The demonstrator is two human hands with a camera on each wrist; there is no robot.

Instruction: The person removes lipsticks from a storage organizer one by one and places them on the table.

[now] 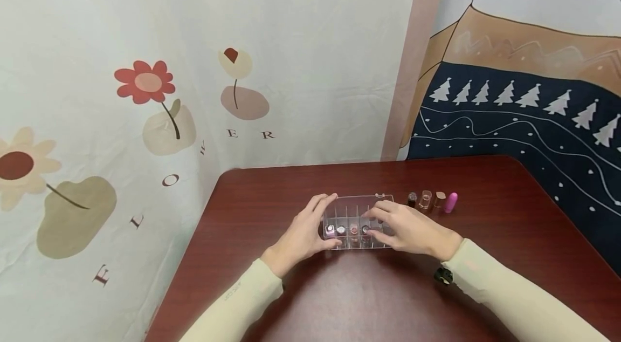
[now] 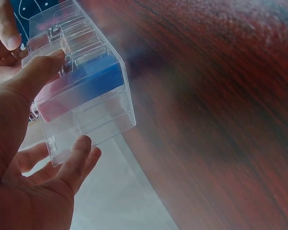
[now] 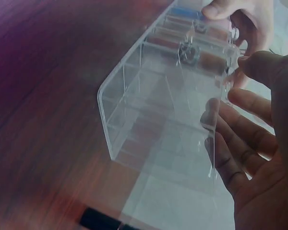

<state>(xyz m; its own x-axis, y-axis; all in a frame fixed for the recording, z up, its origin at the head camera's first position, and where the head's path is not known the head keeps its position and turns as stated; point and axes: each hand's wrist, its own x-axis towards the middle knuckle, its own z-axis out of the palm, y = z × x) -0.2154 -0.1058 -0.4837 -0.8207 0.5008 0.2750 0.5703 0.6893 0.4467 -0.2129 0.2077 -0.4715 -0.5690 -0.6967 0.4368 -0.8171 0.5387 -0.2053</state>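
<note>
A clear plastic divided lipstick organizer [image 1: 356, 248] sits on the table. Several lipsticks [image 1: 354, 230] stand in its near row, and a pink and blue block of colour [image 2: 103, 75] shows through its left end in the left wrist view. My left hand [image 1: 305, 231] grips that left end, thumb along the near side and fingers round the far corner. Over the right part is my right hand [image 1: 407, 226], its thumb and fingers spread close around a dark-rimmed lipstick [image 1: 366, 229] in a compartment. In the right wrist view its fingertips [image 3: 211, 112] lie at the clear wall.
Right of the organizer several more lipsticks stand in a row: a black one [image 1: 412, 199], a clear-capped one [image 1: 425, 199], a brown one [image 1: 439, 200] and a pink one [image 1: 451, 202]. The reddish-brown table [image 1: 271, 191] meets printed cloth hangings [image 1: 310, 115] behind.
</note>
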